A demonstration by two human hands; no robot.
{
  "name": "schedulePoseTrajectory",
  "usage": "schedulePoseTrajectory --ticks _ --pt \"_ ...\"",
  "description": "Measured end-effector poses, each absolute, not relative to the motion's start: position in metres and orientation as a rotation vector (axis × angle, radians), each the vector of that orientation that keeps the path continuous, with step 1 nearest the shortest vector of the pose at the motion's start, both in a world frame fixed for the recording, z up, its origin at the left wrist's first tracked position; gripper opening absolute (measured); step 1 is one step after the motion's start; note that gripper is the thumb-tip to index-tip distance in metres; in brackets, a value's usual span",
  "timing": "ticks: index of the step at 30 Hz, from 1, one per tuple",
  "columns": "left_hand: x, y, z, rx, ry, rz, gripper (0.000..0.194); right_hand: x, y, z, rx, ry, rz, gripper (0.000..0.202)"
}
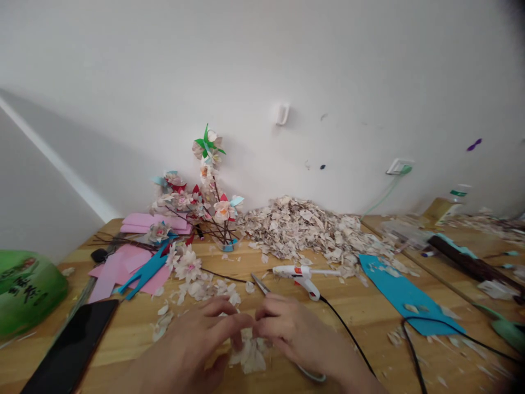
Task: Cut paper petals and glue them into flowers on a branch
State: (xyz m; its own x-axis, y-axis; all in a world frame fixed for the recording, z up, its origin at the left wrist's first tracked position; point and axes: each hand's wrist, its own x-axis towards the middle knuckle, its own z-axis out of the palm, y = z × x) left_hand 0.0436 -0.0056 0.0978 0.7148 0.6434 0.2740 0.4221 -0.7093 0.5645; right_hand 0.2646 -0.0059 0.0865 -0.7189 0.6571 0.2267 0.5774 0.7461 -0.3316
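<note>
Pale, thin petals (251, 355) lie bunched on the wooden table between my two hands. From the left, my left hand (197, 339) reaches over them, fingers bent and touching the bunch, its thumb standing apart. Close by, my right hand (293, 328) has its fingers pressed together at the upper right of the petals. Whatever is in that pinch is hidden. Under my right hand lie scissors (261, 283), blades pointing away and a handle showing below. Just beyond is a white glue gun (301, 276) on its side. A stem with a petal flower (189, 264) rests past my left hand.
Behind stand twigs with petal flowers (223, 210) beside a heap of dry petals (303, 227). Pink paper (123, 265) and a black phone (74, 345) lie left, near a green package (28, 293). Blue paper (410, 301) and a black cord (346, 331) are right.
</note>
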Motion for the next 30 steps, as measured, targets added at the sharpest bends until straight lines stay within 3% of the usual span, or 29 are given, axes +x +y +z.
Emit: schedulePoseTrajectory --ticks 19,25,30 --pt "0.0479 -0.0048 0.0935 2.698 0.785 0.57 0.05 0.2639 -0.0054 0.087 -0.938 -2.641 0.312 0.023" --pt "0.051 -0.0054 0.0944 2.672 0.789 0.551 0.057 0.2633 -0.005 0.0848 -0.934 -2.646 0.314 0.023" --pt "0.0538 -0.0074 0.1001 2.695 0.82 0.387 0.038 0.2636 -0.0037 0.0851 -0.926 -2.645 0.34 0.023"
